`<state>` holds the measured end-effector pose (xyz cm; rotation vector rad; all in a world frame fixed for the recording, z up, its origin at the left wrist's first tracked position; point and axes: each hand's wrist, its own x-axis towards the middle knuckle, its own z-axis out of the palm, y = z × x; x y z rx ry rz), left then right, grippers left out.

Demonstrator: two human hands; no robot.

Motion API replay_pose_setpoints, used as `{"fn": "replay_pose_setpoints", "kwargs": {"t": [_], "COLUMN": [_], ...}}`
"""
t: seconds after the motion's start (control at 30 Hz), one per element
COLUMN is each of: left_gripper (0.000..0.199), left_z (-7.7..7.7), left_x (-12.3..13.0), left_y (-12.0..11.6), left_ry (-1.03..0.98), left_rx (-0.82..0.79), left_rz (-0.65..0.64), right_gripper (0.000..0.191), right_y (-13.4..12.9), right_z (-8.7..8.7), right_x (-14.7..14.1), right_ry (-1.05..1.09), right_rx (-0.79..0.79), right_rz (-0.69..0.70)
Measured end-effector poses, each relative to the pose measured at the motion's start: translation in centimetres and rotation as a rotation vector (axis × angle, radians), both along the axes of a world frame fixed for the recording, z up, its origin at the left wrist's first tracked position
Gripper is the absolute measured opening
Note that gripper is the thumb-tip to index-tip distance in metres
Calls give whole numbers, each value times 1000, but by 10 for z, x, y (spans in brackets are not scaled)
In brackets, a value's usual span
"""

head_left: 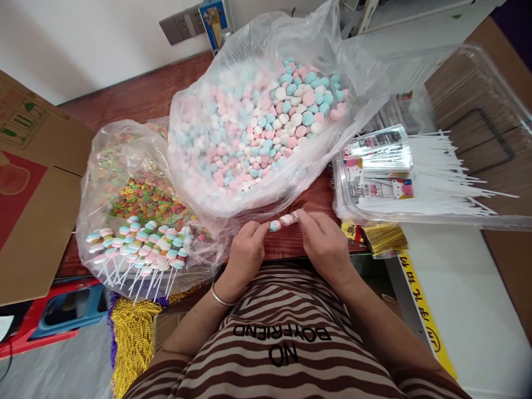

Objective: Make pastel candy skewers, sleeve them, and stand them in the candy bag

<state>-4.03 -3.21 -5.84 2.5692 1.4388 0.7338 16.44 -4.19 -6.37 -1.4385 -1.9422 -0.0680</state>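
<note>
Between my two hands, at the table's front edge, is a short skewer of pink, white and blue candies (284,221). My left hand (248,249) pinches its left end, and my right hand (325,244) pinches its right end. Just beyond lies a big clear bag of pastel marshmallow candies (266,127). To the left, a smaller bag of colourful ring candies (145,202) has several finished candy sticks (139,244) lying on its front part. A clear plastic tray on the right holds white sticks (444,177) and silvery packets (380,152).
A cardboard box (37,188) stands at the left edge. Gold twist ties (384,238) lie below the tray. Gold bead strands (135,343) hang in front at the lower left. A wall socket (182,25) is behind the reddish table (137,88).
</note>
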Motion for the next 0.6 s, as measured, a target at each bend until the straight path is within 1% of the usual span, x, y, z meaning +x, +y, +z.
{"fn": "replay_pose_setpoints", "kwargs": {"t": [0.03, 0.07, 0.1, 0.17, 0.23, 0.27, 0.3, 0.37, 0.43, 0.47, 0.6], "left_gripper": [35, 35, 35, 34, 33, 32, 32, 31, 31, 31, 41], "left_z": [0, 1, 1, 2, 4, 4, 4, 4, 3, 3, 5], "left_x": [-1, -2, -3, -3, -2, -2, -1, 0, 1, 2, 5], "left_y": [0, 1, 0, 0, -1, -1, -1, -1, 0, 0, 2], "left_ry": [13, 29, 46, 77, 87, 81, 67, 5, -101, -171, -458], "left_rx": [-21, -34, -41, -40, -44, -51, -59, -73, -105, -133, -297], "left_rz": [10, 19, 25, 30, 25, 20, 15, 7, 12, 26, 122], "right_gripper": [38, 38, 37, 32, 28, 26, 23, 20, 21, 21, 18], "right_y": [1, 2, 2, 0, -2, -3, -4, -5, -6, -6, -11], "right_z": [3, 6, 9, 14, 14, 12, 10, 5, 1, 1, 1], "right_x": [2, 3, 2, -3, -11, -16, -19, -24, -27, -28, -35], "right_ry": [3, 2, -2, -26, -67, -92, -112, -99, 8, 102, 607], "right_rx": [-25, -41, -43, -9, 20, 21, 12, -13, -63, -107, -368], "right_rz": [-47, -65, -47, 68, 182, 210, 215, 178, 131, 116, 48]}}
